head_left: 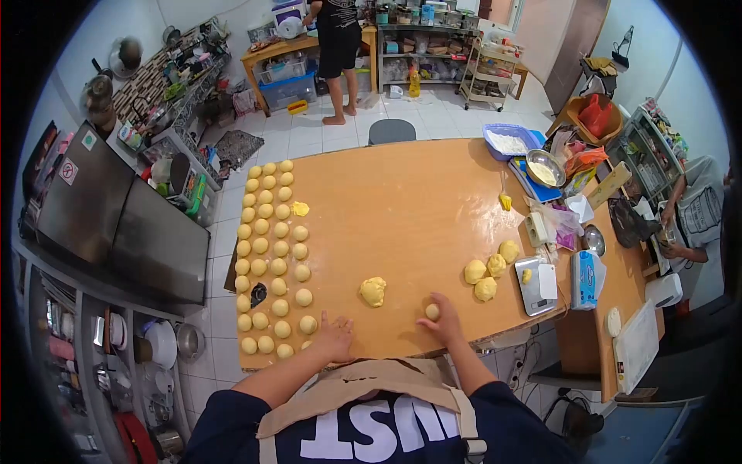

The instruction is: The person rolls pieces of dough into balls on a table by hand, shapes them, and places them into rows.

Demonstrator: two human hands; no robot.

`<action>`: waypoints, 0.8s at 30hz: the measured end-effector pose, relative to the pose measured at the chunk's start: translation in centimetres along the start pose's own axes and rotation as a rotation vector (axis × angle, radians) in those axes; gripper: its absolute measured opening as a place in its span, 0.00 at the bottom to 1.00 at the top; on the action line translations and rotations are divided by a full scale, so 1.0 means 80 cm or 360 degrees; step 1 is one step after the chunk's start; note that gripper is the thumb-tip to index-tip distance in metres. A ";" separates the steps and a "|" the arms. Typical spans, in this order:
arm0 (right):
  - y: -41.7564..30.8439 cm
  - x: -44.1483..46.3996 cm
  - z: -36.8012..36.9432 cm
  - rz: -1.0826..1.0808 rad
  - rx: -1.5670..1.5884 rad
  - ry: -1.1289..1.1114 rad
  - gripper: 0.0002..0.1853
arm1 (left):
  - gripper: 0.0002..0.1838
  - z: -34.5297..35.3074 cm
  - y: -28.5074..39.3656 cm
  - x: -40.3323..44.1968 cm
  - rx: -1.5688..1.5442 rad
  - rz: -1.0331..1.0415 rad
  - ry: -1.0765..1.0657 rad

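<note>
My left hand (335,339) lies on the wooden table near its front edge, fingers spread, holding nothing. Just left of it are the nearest balls of the rows of smooth round dough balls (280,308). My right hand (446,325) curves its thumb and fingers around a small dough ball (432,311) on the tabletop. A larger, rough lump of dough (372,291) sits between my hands, farther in. Several bigger dough pieces (485,289) are grouped to the right of my right hand.
A digital scale (536,298) with a dough bit on it stands at the right, beside a blue tissue pack (585,280). Flour fills a blue basket (506,142) at the far right corner. One person (338,46) stands at the back; another's arm (679,232) shows at right.
</note>
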State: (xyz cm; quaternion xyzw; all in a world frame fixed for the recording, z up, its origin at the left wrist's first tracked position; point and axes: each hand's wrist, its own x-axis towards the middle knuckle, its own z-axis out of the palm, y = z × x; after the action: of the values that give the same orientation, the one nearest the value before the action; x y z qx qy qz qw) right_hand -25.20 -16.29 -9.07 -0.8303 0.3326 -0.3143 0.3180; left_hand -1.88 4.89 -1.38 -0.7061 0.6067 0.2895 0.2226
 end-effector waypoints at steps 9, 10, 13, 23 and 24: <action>0.030 0.001 0.008 -0.0245 0.0032 -0.0170 0.09 | 0.46 0.018 -0.010 0.013 -0.0017 0.0008 -0.0001; 0.027 -0.006 0.016 -0.0485 -0.0083 -0.0346 0.09 | 0.45 0.013 -0.011 0.010 -0.0028 -0.0001 -0.0037; 0.029 -0.003 -0.011 -0.0668 0.0126 -0.0358 0.10 | 0.43 0.014 -0.015 0.001 -0.0086 0.0013 0.0021; -0.011 0.009 0.026 -0.0391 -0.0110 -0.0278 0.12 | 0.43 0.006 -0.023 -0.001 -0.0046 0.0042 -0.0039; -0.005 0.005 0.015 -0.0454 -0.0080 -0.0317 0.13 | 0.43 0.010 -0.023 -0.002 -0.0081 0.0031 -0.0026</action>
State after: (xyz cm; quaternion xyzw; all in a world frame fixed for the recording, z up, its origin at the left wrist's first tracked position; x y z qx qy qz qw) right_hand -23.95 -15.93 -9.35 -0.9038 0.1860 -0.2641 0.2807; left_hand -0.23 5.82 -1.95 -0.7031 0.6043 0.3128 0.2067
